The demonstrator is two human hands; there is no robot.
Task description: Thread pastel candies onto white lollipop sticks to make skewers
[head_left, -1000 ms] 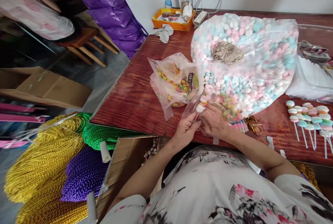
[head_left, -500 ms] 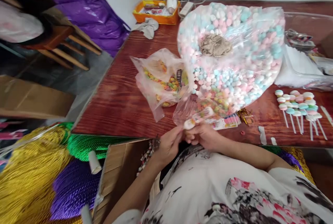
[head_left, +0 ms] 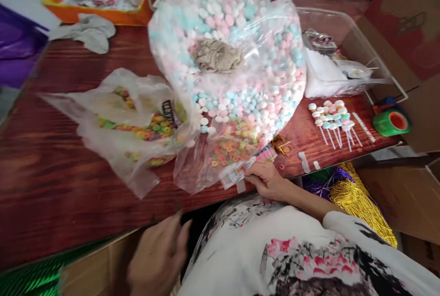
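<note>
My right hand is at the table's front edge, its fingers bent and closed. Its fingertips touch a printed paper strip, and whatever may be inside them is hidden. My left hand is low over an open cardboard box, smeared by motion, so its fingers are unclear. Just beyond the right hand, colourful ring-shaped pieces lie at the near end of a large clear bag of pink, white and blue candies. A smaller clear bag with more rings lies to the left.
Several candy sticks lie on the right near green tape. Behind them stands a clear plastic bin. An orange tray and a grey cloth are at the back left. A crumpled brown cloth rests on the large bag.
My view has swung to the right. My left hand has parted from the right and moved down towards the box. The small whitish piece formerly at my hands no longer shows.
</note>
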